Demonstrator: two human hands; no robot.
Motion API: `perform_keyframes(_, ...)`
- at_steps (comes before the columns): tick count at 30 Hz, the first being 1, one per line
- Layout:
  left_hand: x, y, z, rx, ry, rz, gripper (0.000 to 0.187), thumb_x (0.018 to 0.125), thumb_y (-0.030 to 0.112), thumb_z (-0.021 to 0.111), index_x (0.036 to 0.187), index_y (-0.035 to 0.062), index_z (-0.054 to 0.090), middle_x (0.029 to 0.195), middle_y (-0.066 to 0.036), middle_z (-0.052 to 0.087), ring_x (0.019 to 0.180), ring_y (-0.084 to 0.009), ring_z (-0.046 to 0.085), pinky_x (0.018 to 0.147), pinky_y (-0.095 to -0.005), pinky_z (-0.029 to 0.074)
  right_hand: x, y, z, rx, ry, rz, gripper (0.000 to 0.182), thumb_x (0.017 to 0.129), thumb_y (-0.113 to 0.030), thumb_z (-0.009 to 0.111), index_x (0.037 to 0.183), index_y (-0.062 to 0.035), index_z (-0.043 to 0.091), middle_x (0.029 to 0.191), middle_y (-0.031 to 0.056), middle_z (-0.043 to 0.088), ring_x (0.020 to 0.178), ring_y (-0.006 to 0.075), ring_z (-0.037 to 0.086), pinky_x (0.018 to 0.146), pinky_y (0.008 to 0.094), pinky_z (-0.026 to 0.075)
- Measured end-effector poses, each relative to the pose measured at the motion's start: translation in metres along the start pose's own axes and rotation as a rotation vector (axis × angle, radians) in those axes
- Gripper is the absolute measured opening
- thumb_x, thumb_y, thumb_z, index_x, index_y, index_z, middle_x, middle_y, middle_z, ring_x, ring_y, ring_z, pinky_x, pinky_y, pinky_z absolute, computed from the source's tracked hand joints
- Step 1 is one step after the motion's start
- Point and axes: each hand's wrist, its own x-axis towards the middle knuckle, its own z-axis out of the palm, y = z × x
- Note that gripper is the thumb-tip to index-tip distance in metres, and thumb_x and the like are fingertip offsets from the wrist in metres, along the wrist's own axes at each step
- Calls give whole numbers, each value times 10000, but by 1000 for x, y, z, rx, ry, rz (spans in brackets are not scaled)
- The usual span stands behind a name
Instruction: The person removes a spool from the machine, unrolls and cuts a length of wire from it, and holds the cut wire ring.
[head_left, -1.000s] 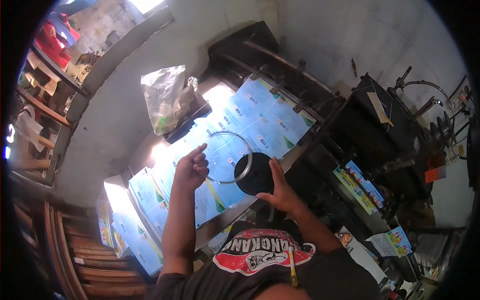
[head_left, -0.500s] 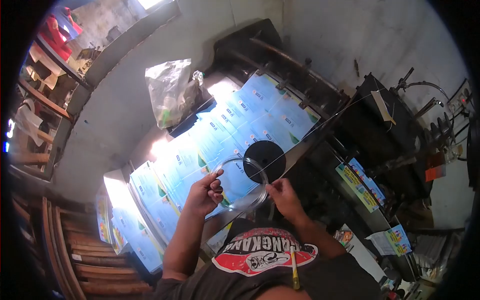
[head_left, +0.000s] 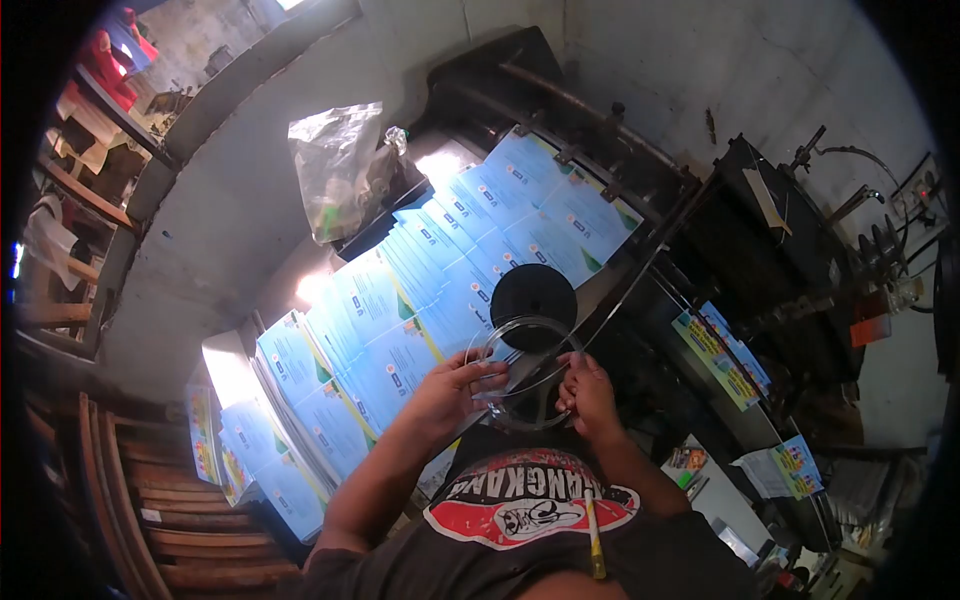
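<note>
A coil of clear, thin plastic strand [head_left: 522, 323], possibly tubing or strapping, is held in front of my chest. My left hand [head_left: 452, 392] grips its left side, fingers curled around the loops. On the coil's right side, my right hand [head_left: 588, 395] pinches the strand between thumb and fingers. Just beyond the loops is a black round disc [head_left: 534, 295], partly overlapped by the coil in view. Behind it lie overlapping blue printed sheets [head_left: 440, 275].
A clear plastic bag [head_left: 335, 170] stands behind the sheets. Dark machinery [head_left: 740, 250] with rods and bars fills the right side. More printed sheets [head_left: 722, 355] sit there. Wooden slats [head_left: 200, 500] are at lower left. A yellow pen [head_left: 596, 540] hangs at my shirt.
Both hands and the coil have shifted to the right. My left hand has moved nearer to my right hand, and the coil now overlaps the lower part of the black disc.
</note>
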Motion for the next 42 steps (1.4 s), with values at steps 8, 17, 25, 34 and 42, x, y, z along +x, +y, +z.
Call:
perform_keyframes(8,7,-3,3,122,-26,-49,397,921,202,566,1272,73,431,1119,-72,608,1023,-178,583,788,-325,470,-4,-9,-26,39,-7,-64,283,988,-329,446,1041,-58,506,558,-33,285,421,64,303,399,241,313)
perform_keyframes(17,16,6,20,411,6,-111,445,925,343,556,1269,84,439,1121,-54,588,1003,-145,565,792,-326,468,-35,2,-80,87,63,-12,288,982,-332,464,1040,-56,516,542,-35,279,393,71,287,368,237,279)
perform_keyframes(25,28,20,35,1546,313,596,290,883,321,601,960,42,590,776,-82,597,706,-215,594,630,-324,474,-59,3,-122,260,334,-223,263,977,-330,474,1004,-71,512,549,-32,291,390,78,290,369,250,268)
perform_keyframes(34,65,17,30,2024,-56,1115,619,800,404,651,1270,32,496,1357,-169,425,1280,-338,376,1040,-477,297,-58,-36,-154,275,359,-458,257,977,-335,473,985,-85,530,555,-36,283,408,71,278,371,242,255)
perform_keyframes(42,59,14,58,2144,78,1116,530,819,384,648,1193,24,541,1282,-181,476,1246,-344,410,1002,-436,361,-47,-44,-162,367,311,-459,237,983,-316,463,983,-93,546,555,-34,280,407,67,269,377,231,256)
